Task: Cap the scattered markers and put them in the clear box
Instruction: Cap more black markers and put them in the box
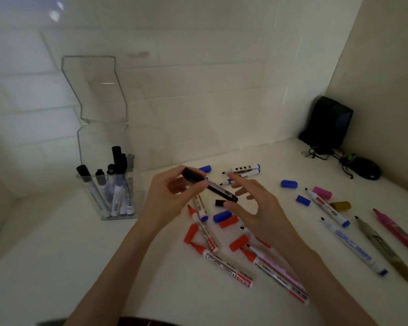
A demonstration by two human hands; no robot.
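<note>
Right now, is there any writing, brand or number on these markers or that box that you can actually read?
None can be read for certain.
Red marker nearest the camera: large print along the barrel, too blurred to read.
Blue marker on the right: blue lettering, blurred.
Markers in the clear box: labels too small.
Black marker in the left hand: label unreadable.
Clear box itself: no text visible.

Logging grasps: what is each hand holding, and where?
Left hand pinches the black marker near its capped end; right hand is open, holding nothing.
</note>
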